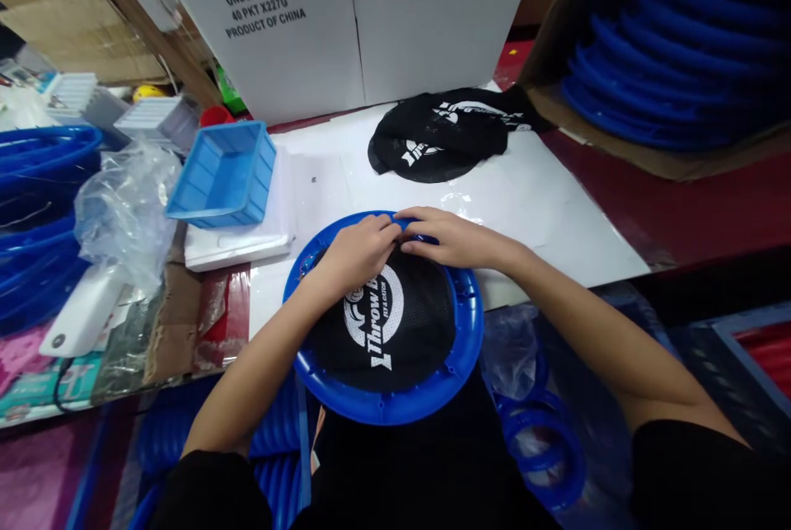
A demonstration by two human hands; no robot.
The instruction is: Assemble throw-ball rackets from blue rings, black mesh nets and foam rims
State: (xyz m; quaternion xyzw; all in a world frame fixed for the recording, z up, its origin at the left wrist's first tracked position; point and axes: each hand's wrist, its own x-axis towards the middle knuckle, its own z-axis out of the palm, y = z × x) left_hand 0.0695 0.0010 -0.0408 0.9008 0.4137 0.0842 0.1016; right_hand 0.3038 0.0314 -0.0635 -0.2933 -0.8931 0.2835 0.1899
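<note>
A blue plastic ring [465, 344] leans over the near edge of the table, towards my body. Black mesh cloth [426, 332] with white "Throw" and "Fly & Catch" lettering fills its middle. My left hand [360, 254] reaches over the cloth, its fingers bent together at the ring's far inner edge. Right beside it, my right hand [442, 237] has its fingers over the far rim and its thumb on the inner side. The fingertips of both hands nearly meet, and what lies under them is hidden. More printed black mesh pieces [442, 134] lie beyond the ring.
A light-blue bin [226, 171] stands left on a white slab [241, 246]. Behind is a large white carton [297, 52]. Blue rings [673, 60] are stacked in a box at right; others [43, 225] lie left near a plastic bag [127, 208]. Smaller rings [549, 452] are below the table.
</note>
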